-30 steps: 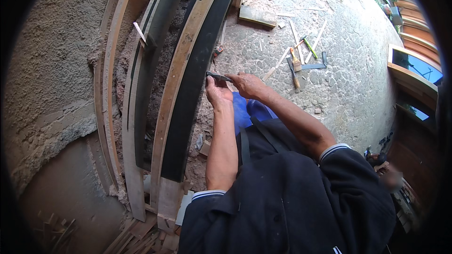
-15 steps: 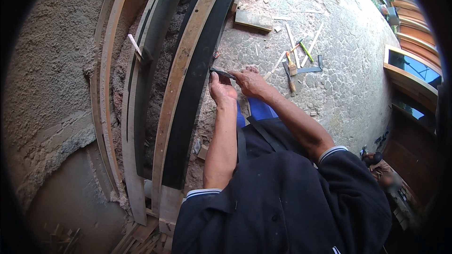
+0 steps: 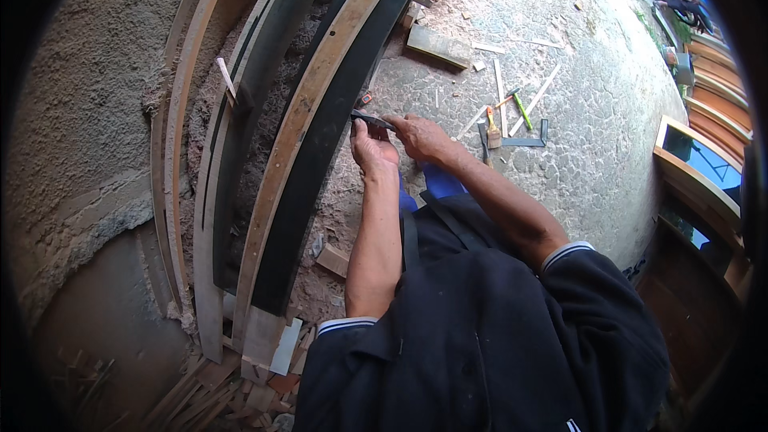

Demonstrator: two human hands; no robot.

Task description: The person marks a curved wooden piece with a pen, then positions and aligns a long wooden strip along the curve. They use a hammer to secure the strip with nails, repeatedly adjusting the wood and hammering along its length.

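Observation:
A thin, flat, dark tool (image 3: 376,121) lies between my two hands; its exact kind cannot be made out. My left hand (image 3: 374,150) supports it from below, palm up, with the thumb near its far-left end. Around its right end, the fingers of my right hand (image 3: 424,141) are closed. The tool's left tip comes close to the edge of a long plank with a black face (image 3: 310,168), and I cannot tell if they touch. A pale wooden strip with small holes (image 3: 292,128) runs along that plank.
Right of my hands, a green-and-black hammer (image 3: 521,109), a paintbrush (image 3: 494,130) and a black metal square (image 3: 528,142) lie on rough ground. A wood block (image 3: 438,47) lies farther off. More long boards (image 3: 228,136) lean by the wall at left; framed panels (image 3: 704,162) stand right.
The view has shifted, so the planks and floor tools appear displaced. Both hands keep their grip on the dark tool, which sits slightly farther left in the picture.

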